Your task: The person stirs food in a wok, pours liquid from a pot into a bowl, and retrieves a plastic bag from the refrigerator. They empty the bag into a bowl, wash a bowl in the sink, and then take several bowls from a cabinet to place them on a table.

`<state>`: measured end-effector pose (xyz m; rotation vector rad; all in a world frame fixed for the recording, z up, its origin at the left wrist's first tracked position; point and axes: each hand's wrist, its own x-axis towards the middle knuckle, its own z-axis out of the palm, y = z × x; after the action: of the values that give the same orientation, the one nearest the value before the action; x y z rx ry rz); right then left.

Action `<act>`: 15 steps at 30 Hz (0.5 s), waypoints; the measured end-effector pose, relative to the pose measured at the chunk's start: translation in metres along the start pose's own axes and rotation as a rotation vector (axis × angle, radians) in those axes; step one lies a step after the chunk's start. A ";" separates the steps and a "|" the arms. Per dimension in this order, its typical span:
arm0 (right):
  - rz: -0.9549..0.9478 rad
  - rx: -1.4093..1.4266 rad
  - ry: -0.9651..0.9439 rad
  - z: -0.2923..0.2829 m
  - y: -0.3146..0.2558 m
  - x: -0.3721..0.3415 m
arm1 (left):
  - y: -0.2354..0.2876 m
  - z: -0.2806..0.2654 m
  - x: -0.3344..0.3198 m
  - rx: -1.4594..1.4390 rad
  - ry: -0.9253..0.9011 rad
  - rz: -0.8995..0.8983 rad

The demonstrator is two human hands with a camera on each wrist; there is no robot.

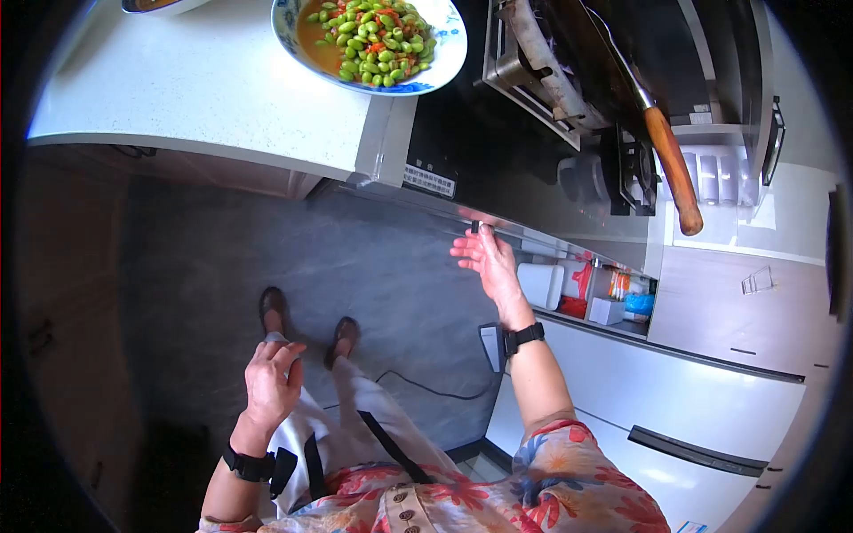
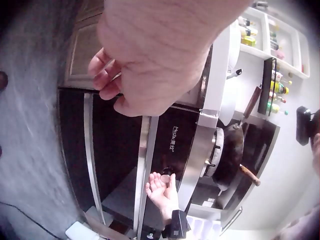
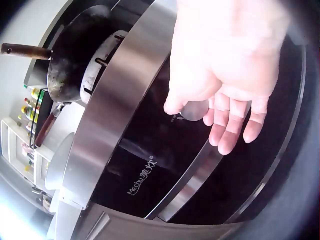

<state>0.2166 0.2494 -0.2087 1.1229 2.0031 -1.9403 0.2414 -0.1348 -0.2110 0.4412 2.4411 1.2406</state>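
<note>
Turning is seemingly being done: round silver knob (image 3: 195, 111) is being pinched by right hand (image 3: 230, 65), gentle twist being needed.

shirt (image 1: 586, 484): loud floral, reds and blues, round buttons (image 1: 406, 515)
pants (image 1: 355, 388): pale, black strips (image 1: 395, 447)
wristbands (image 1: 249, 464): black, chunky
shoes (image 1: 345, 336): dark

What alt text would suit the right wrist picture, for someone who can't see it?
A right hand, palm showing, has thumb and fingers on either side of a round knob on a black stove front. Beyond the steel edge are a dark wok with a wooden handle and some bottles.
</note>
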 end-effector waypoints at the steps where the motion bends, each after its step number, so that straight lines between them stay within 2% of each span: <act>1: -0.003 -0.014 0.030 0.001 0.000 -0.001 | -0.001 -0.001 0.001 -0.004 -0.008 -0.001; 15: -0.025 -0.035 0.105 0.007 0.000 -0.002 | -0.007 -0.015 0.009 0.008 -0.027 -0.018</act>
<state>0.2150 0.2420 -0.2092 1.2213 2.1056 -1.8869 0.2257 -0.1450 -0.2100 0.4338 2.4230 1.2105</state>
